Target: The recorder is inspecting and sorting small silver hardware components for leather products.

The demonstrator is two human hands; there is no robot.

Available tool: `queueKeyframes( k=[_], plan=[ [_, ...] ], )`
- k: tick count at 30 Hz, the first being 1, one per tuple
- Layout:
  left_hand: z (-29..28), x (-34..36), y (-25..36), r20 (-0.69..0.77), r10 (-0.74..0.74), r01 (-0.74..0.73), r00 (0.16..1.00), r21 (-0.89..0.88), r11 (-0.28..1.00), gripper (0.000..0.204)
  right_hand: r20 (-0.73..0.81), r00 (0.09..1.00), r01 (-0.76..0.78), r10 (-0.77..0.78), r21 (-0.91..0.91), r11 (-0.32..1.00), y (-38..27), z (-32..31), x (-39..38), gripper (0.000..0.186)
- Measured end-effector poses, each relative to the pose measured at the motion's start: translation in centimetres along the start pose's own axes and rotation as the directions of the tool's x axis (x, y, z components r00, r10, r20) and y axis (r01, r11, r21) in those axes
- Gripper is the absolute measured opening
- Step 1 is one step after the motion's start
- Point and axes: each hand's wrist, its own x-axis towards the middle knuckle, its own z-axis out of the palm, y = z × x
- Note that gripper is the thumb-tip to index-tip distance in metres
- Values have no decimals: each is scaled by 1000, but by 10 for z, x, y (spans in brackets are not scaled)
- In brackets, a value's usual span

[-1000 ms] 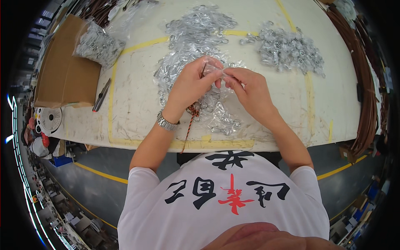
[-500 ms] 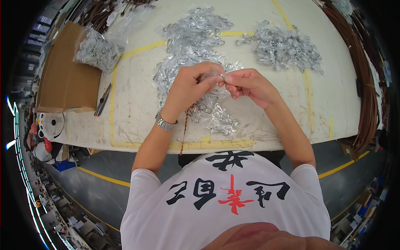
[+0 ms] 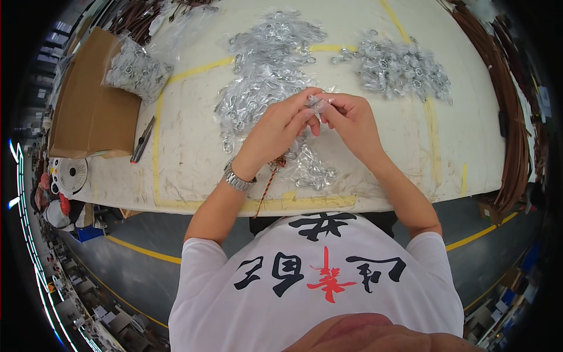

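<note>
Above the table's middle, my left hand (image 3: 280, 124) and my right hand (image 3: 356, 122) meet, fingertips pinched. Between them is a small metal clasp in a clear plastic bag (image 3: 317, 104); the fingers cover part of it. Just beyond my hands spreads a long pile of bagged metal clasps (image 3: 267, 73). Several more clasps (image 3: 315, 171) lie nearer to me, below my fingers. A thin reddish-brown twisted cord (image 3: 267, 190) runs beside my left wrist, which wears a metal watch. Farther right sits a second pile of bagged clasps (image 3: 402, 67).
At the left stands a brown cardboard box (image 3: 97, 102) with a bulging clear bag of clasps (image 3: 138, 70) against it. A utility knife (image 3: 142, 141) lies beside the box. A small white fan (image 3: 71, 175) is at the left table edge. Brown straps (image 3: 509, 117) hang along the right edge.
My left hand has shifted right and turned, and my right hand has come up closer over it. Crinkled clear plastic now shows between the fingertips.
</note>
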Motion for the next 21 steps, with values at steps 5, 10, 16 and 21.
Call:
queueKeyframes(
  k=[5,10,16,21],
  plan=[
    [2,2,-7,-28,-79,74,996,-160,984,38,2,995,98,-101,-249,963,-1,11,-6,17],
    [16,1,-32,-237,96,-82,967,70,994,31,9,982,176,-190,-418,891,0,12,-7,15],
    [-18,6,-23,-249,-116,112,962,-30,993,24,45,813,290,-581,-896,336,-20,-52,28,21],
    [-32,9,-31,-400,-149,39,905,-270,962,22,274,838,430,-472,-864,263,-18,-41,70,24]
  ],
)
